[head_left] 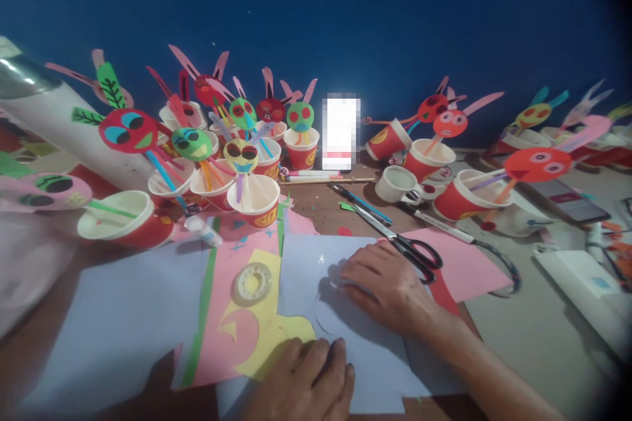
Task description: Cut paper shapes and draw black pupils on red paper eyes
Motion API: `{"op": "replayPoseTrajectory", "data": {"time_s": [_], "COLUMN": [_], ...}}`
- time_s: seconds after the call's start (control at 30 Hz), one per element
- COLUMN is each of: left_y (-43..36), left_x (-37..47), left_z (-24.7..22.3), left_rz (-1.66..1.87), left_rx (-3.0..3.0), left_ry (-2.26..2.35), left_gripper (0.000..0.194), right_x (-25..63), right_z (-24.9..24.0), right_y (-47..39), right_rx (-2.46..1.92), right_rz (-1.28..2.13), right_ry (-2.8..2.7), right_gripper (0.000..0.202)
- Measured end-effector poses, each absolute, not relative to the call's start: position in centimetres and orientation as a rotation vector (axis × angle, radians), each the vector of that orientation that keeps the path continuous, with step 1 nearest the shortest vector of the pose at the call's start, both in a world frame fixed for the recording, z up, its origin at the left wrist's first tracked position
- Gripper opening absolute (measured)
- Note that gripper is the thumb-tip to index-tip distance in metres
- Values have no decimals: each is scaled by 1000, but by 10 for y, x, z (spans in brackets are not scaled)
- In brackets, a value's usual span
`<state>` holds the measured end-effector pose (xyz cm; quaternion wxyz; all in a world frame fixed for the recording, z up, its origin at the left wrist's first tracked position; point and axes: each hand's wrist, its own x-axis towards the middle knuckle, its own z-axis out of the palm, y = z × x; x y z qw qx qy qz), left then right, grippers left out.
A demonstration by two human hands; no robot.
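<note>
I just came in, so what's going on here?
A person has both hands at a pale sheet. The right hand is by a curved line on it; whether it holds anything is hidden. The left hand is at the near side. Scissors lie past the right hand, and cups with paper faces sit behind.

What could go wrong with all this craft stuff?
The right hand might get nicked, since the scissors lie right beside it. The pale blue paper beneath the hands could slip or crease. The mug might tip if the nearby scissors were shoved into it.
</note>
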<state>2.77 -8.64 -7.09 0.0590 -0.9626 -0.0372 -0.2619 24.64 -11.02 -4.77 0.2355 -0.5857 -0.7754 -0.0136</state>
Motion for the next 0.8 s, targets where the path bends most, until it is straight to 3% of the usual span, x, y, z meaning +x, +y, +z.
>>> {"op": "replayPoseTrajectory", "data": {"time_s": [0.3, 0.8], "left_y": [-86, -82], "left_x": [28, 24], "left_z": [-68, -74], "left_rz": [-794, -704], "left_rx": [-2919, -2971], "left_ry": [-123, -139], "left_gripper": [11, 14], "right_x": [231, 259], "right_z": [-50, -43], "right_y": [-110, -97], "right_rx": [-1625, -1666], "right_rz": [142, 7], "right_ry": [-2321, -2023], "right_gripper": [11, 24]}}
